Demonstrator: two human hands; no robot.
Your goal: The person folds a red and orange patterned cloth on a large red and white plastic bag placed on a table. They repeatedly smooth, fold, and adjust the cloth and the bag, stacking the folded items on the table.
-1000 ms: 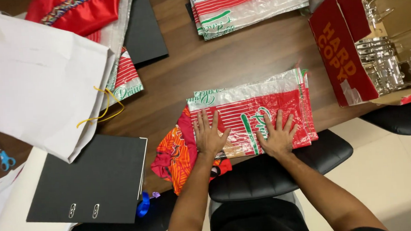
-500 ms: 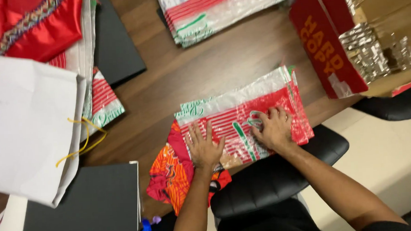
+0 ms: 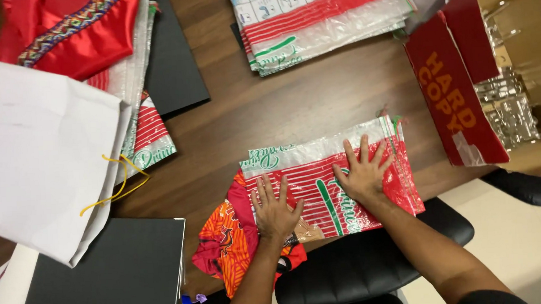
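Near edge of the wooden table (image 3: 231, 117), just in front of the black chair (image 3: 363, 270): a red-and-clear striped plastic garment bag (image 3: 321, 174) lies flat, its lower left corner over an orange patterned cloth (image 3: 226, 253) that sticks out and droops off the table's near edge. Left hand (image 3: 275, 212) lies flat on the bag's left end, fingers spread wide, gripping nothing; right hand (image 3: 363, 173) likewise flat on the bag's right half, fingers fanned, nothing held. Likely trouble: the film looks slick, so pressing palms could skid the bag sideways rather than flatten it, and trapped air may leave it puffed or creased. The overhanging cloth's weight could drag the package toward the edge and onto the chair. Farther off: a stack of like bags (image 3: 319, 17) at the far edge, a white paper carrier bag (image 3: 36, 152) at the left edge, a black binder (image 3: 104, 278) at the near left corner.
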